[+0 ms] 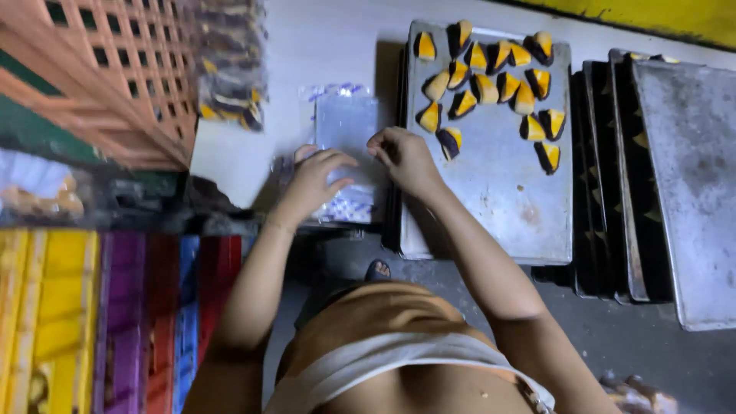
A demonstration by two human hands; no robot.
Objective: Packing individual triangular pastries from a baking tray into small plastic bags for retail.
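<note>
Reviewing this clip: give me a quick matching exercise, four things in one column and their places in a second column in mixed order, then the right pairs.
Things:
1. yellow-and-dark cake wedges
2. left hand
3. orange lattice crate
4. stack of empty trays

Places:
A. upper left corner of the view
B. on the clear plastic bags
C. on the upper part of the metal tray
D. at the right edge, beside that tray

Pairs: 1-C, 2-B, 3-A, 4-D

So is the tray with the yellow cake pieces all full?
No, the yellow and dark cake pieces sit only at the far end of the metal tray; the near part is bare.
</note>
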